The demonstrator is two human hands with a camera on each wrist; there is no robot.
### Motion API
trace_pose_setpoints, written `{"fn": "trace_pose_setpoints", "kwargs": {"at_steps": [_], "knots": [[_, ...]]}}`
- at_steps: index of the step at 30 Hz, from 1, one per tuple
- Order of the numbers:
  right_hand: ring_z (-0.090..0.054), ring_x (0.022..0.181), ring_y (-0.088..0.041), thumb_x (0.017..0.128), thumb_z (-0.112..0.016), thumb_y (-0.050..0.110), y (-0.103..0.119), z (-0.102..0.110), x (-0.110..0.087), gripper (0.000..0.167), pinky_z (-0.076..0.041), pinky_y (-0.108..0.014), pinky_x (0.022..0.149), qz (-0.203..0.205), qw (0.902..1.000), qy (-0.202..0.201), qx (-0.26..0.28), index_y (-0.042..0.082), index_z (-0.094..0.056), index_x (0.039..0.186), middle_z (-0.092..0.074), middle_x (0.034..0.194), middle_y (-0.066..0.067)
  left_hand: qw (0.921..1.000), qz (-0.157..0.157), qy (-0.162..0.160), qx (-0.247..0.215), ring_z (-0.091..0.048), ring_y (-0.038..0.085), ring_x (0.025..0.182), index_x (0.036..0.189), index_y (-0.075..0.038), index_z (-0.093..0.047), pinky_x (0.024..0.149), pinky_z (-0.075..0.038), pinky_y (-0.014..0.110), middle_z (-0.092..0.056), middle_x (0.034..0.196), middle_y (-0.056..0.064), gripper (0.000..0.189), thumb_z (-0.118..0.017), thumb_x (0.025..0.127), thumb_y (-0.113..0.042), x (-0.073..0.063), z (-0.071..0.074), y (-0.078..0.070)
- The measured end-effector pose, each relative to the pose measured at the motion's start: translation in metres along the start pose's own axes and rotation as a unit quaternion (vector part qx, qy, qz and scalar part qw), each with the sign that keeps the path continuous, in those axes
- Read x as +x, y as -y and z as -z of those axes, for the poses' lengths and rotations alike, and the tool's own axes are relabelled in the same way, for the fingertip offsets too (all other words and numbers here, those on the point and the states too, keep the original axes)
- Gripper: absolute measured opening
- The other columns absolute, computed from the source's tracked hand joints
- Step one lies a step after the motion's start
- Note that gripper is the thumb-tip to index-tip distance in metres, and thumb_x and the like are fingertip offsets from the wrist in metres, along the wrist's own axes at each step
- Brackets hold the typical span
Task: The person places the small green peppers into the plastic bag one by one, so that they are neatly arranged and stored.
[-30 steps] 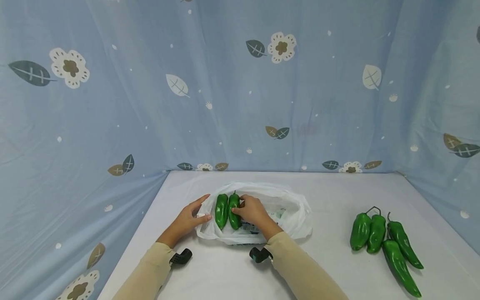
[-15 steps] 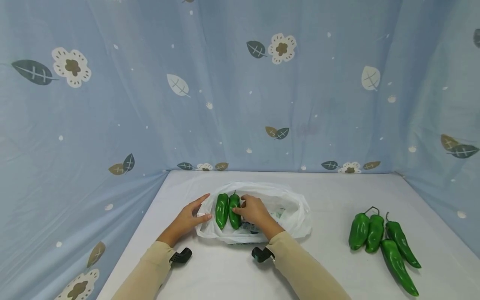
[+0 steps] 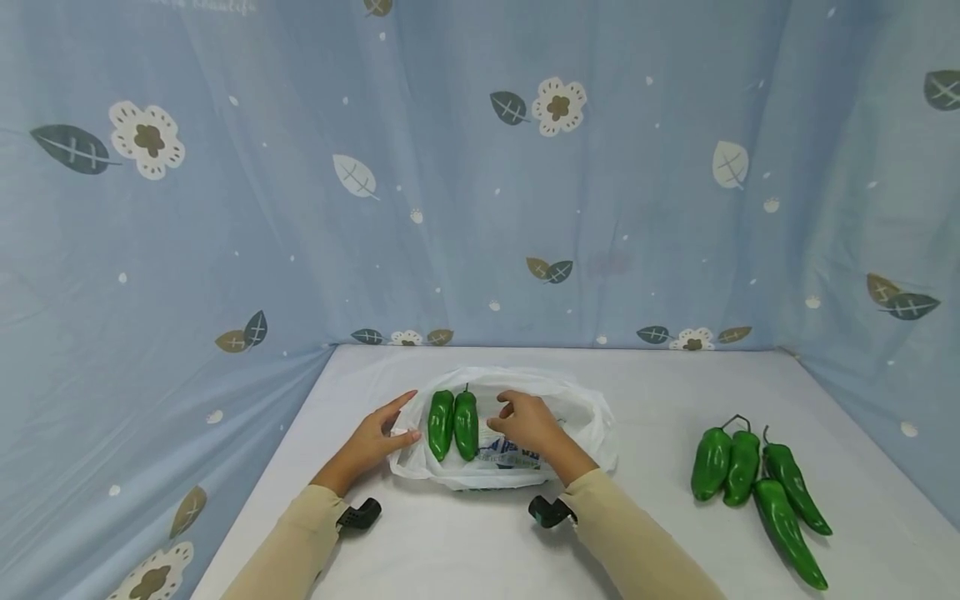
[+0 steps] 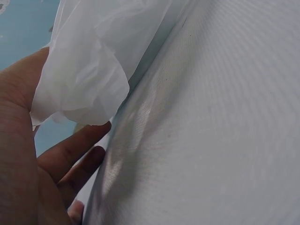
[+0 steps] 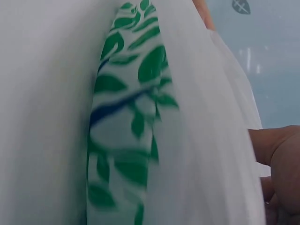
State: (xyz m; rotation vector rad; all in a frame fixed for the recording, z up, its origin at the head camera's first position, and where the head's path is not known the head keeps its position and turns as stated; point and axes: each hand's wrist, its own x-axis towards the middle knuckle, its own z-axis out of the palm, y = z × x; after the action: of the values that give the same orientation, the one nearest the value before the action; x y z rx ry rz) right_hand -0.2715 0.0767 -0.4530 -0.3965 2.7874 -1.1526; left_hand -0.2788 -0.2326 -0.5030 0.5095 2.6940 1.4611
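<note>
A white plastic bag (image 3: 597,433) lies spread open on the table. Inside its left part, two green peppers lie side by side, the left pepper (image 3: 440,426) and the right pepper (image 3: 466,427). At the bag's left rim is my left hand (image 3: 372,437), thumb and fingers spread apart; in the left wrist view the plastic (image 4: 89,65) hangs between thumb and fingers. Over the bag's middle, to the right of the peppers, my right hand (image 3: 531,422) has loosely bent fingers and holds nothing. The right wrist view shows the bag's green leaf print (image 5: 136,108).
Several more green peppers (image 3: 742,468) lie in a group on the right side of the white-covered table (image 3: 465,550). A blue patterned curtain (image 3: 450,167) stands behind the table and along its sides.
My right hand has let go of the right pepper and moved a little to the right. That pepper stays in the bag. The left hand keeps its place at the rim.
</note>
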Motion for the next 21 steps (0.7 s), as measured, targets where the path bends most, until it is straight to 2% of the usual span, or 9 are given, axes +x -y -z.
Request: {"fn": "trace_pose_setpoints", "kwargs": {"at_steps": [3,10,17,21], "knots": [[-0.063,0.072,-0.012,0.091,-0.07,0.028,-0.004,0.008,-0.006,0.056,-0.05,-0.034,0.06,-0.003,1.0,0.003,0.005,0.003,-0.052,0.138,-0.064,0.103,-0.005,1.0,0.002,0.0,0.002,-0.028,0.032,0.141,0.151,-0.035,-0.038,0.11,-0.019,0.06,-0.035,0.153,0.005,0.08,-0.076,0.081,-0.048,0.0,-0.001,0.0],[-0.065,0.076,-0.012,0.092,-0.069,0.03,-0.003,0.028,-0.016,0.055,-0.052,-0.033,0.062,-0.007,0.9998,-0.005,0.019,0.008,-0.052,0.14,-0.063,0.111,-0.007,0.9999,-0.013,-0.005,0.001,-0.029,0.034,0.14,0.151,-0.028,-0.038,0.11,-0.018,0.061,-0.037,0.152,0.009,0.079,-0.076,0.083,-0.041,-0.001,0.001,-0.003],[-0.066,0.086,-0.016,0.092,-0.07,0.027,-0.007,0.047,-0.028,0.049,-0.054,-0.033,0.066,-0.003,0.999,-0.04,0.019,0.008,-0.057,0.136,-0.064,0.11,-0.005,0.9999,-0.01,0.007,0.008,-0.029,0.041,0.139,0.152,-0.011,-0.036,0.109,-0.02,0.062,-0.036,0.151,0.019,0.076,-0.075,0.087,-0.026,-0.013,0.006,-0.041],[-0.066,0.092,-0.019,0.091,-0.071,0.026,-0.015,0.06,-0.035,0.049,-0.055,-0.034,0.068,-0.004,0.9978,-0.061,0.025,0.007,-0.058,0.134,-0.065,0.111,-0.006,0.9999,-0.005,0.0,0.009,-0.028,0.041,0.139,0.153,-0.014,-0.035,0.109,-0.018,0.063,-0.035,0.152,0.018,0.078,-0.075,0.087,-0.028,-0.007,0.001,-0.023]]}}
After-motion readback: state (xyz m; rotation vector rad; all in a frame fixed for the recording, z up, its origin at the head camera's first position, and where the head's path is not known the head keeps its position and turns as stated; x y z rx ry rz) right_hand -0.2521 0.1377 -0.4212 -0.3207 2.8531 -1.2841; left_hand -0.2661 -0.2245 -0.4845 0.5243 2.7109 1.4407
